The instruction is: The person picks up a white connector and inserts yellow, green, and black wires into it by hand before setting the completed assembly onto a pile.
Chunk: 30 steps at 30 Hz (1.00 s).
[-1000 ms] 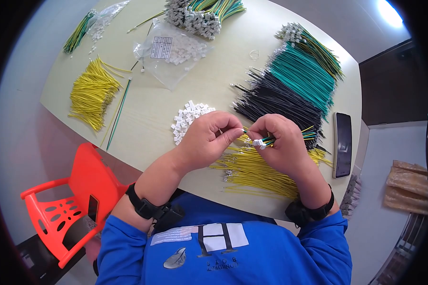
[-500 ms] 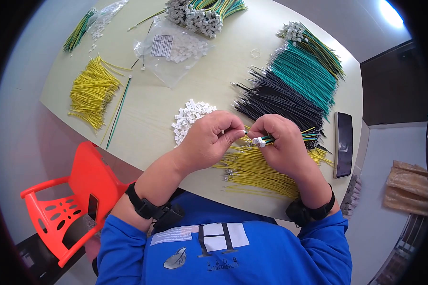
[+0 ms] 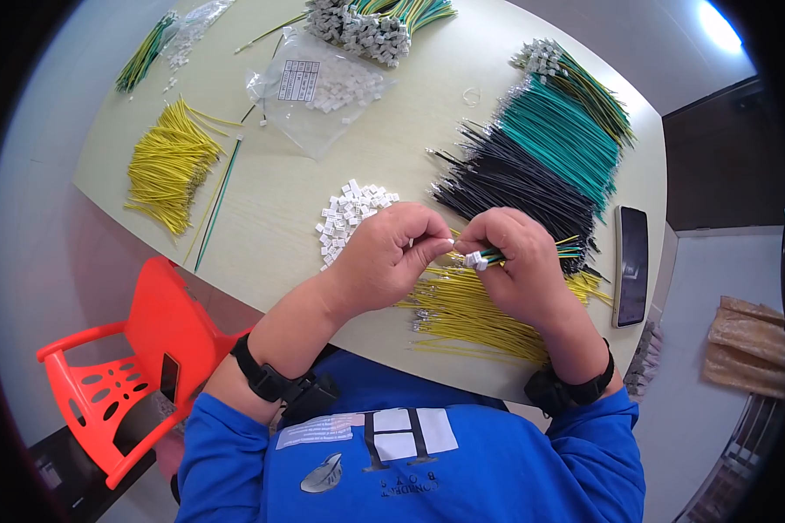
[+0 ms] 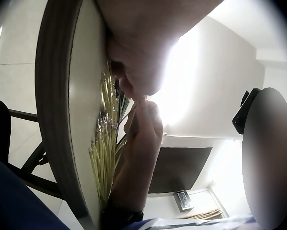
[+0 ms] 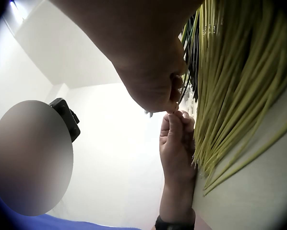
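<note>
In the head view my left hand [image 3: 391, 257] pinches a small white connector housing [image 3: 451, 241] between thumb and forefinger. Fingertip to fingertip with it, my right hand [image 3: 519, 261] pinches a wire end at that housing. The same right hand grips a small bundle of green, black and yellow wires [image 3: 570, 248], whose white connectors [image 3: 476, 260] stick out beside the thumb. A dark wire [image 5: 184, 94] runs from the meeting fingertips in the right wrist view. Beneath the hands lie loose yellow wires [image 3: 475, 314] with metal tips. White connector housings [image 3: 351, 213] are heaped beyond the left hand.
Black wires [image 3: 515, 187] and green wires [image 3: 560, 131] lie beyond the right hand, with a phone [image 3: 630, 266] at the table's right edge. Farther back are a plastic bag [image 3: 310, 96] of housings and finished harnesses [image 3: 366, 30]. Yellow wires [image 3: 170, 166] lie left; a red chair [image 3: 148, 349] stands nearby.
Both hands stay almost in place. The dark wire between the fingertips shows less, and the white housing has come closer to the right fingertips.
</note>
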Tool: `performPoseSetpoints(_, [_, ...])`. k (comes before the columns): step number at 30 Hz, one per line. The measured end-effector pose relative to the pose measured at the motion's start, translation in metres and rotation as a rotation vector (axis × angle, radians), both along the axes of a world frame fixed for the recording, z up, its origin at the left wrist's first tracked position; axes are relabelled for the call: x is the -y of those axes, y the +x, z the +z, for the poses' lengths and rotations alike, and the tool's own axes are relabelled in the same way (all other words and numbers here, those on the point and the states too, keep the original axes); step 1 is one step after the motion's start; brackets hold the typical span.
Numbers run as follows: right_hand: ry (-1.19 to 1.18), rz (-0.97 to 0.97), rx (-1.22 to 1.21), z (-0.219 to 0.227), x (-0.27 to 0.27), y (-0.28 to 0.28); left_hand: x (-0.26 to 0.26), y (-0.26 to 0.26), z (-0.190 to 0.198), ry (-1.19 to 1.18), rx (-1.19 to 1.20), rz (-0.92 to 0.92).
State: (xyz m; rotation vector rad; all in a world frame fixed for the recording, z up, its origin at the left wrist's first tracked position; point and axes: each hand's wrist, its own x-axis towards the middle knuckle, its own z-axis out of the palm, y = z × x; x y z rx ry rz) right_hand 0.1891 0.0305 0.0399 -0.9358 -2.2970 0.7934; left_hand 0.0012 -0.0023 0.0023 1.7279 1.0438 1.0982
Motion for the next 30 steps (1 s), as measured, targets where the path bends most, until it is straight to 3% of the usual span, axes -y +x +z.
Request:
performPoseSetpoints(4, [0.119, -0.052, 0.066, 0.009, -0.004, 0.0, 0.002, 0.001, 0.007, -0.112, 0.025, 0.058])
performPoseSetpoints(8, [0.034, -0.057, 0.219, 0.016, -0.005, 0.009, 0.002, 0.002, 0.004, -0.172, 0.114, 0.06])
performPoseSetpoints(11, [-0.137, -0.223, 0.244, 0.033, -0.011, 0.015, -0.001, -0.001, -0.005, -0.078, 0.217, 0.16])
performPoseSetpoints(15, [-0.232, -0.239, 0.38, 0.03, -0.012, 0.02, 0.001, -0.003, 0.0, -0.134, 0.383, 0.21])
performPoseSetpoints(20, [-0.052, -0.147, 0.285, 0.01, -0.006, 0.016, -0.001, -0.013, 0.009, -0.213, 0.382, 0.208])
performPoseSetpoints(24, [-0.083, -0.167, 0.311, 0.01, -0.002, 0.003, -0.007, -0.024, 0.013, -0.16, 0.228, 0.315])
performPoseSetpoints(27, [-0.083, -0.205, 0.335, 0.0, -0.003, -0.002, -0.011, -0.034, 0.017, 0.243, -0.401, 0.423])
performPoseSetpoints(30, [-0.07, -0.205, 0.337, -0.003, -0.003, -0.003, -0.012, -0.03, 0.014, 0.26, -0.487, 0.399])
